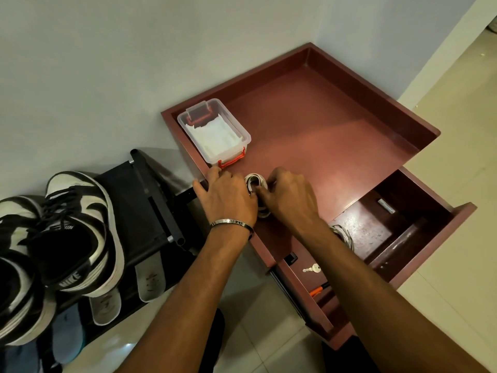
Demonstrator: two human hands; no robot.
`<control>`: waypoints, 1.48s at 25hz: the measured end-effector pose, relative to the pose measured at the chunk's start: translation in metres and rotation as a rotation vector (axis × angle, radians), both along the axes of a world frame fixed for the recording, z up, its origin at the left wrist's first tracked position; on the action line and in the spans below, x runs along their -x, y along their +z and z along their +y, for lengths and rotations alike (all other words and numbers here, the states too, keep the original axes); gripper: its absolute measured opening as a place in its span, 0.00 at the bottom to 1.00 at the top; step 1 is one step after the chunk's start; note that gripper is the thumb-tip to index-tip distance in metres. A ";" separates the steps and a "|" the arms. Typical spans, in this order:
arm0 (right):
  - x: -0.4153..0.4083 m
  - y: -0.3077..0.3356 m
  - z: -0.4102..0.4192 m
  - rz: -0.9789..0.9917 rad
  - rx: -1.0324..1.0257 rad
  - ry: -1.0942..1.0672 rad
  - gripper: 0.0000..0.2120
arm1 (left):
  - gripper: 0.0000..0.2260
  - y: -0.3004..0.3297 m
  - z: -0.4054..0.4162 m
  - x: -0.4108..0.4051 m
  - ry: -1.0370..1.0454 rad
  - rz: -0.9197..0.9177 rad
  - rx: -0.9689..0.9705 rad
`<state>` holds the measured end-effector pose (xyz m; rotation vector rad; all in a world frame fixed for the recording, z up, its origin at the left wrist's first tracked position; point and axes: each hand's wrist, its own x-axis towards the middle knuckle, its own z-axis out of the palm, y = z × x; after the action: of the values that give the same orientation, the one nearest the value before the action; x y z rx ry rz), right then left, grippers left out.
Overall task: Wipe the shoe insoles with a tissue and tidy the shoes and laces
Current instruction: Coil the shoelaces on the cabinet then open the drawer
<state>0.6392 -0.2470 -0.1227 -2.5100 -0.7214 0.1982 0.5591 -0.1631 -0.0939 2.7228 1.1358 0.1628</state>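
Note:
A coiled white shoelace (256, 181) lies on the reddish-brown cabinet top (336, 125) near its front edge. My left hand (228, 195) and my right hand (290, 197) close on it from both sides, fingers curled round the coil. A second coiled lace (343, 234) lies in the open drawer (398, 238) below, partly behind my right forearm. A clear plastic box (215, 130) with red clips holds white tissues at the cabinet's back left. Black-and-white sneakers (72, 230) stand on a black shoe rack (150, 200) to the left.
Grey insoles (149, 278) and a blue one (67, 337) stick out from the rack's lower shelf. The drawer also holds a small key (312, 269), an orange-handled tool (318, 289) and a small white object (386, 205). Pale floor tiles lie below; a wall runs behind.

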 end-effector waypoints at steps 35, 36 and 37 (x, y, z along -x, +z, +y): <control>-0.042 0.029 -0.148 0.570 -0.406 -0.295 0.01 | 0.15 0.006 -0.121 -0.060 -0.154 -0.346 0.881; -0.044 0.030 -0.155 0.591 -0.387 -0.296 0.02 | 0.15 0.001 -0.126 -0.063 -0.131 -0.331 0.931; -0.046 0.030 -0.161 0.609 -0.368 -0.290 0.02 | 0.15 -0.003 -0.131 -0.065 -0.106 -0.317 0.984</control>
<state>0.6850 -0.4082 -0.0931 -2.0067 -0.1259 0.6270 0.6242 -0.2940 -0.0967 1.7904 0.6971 0.0043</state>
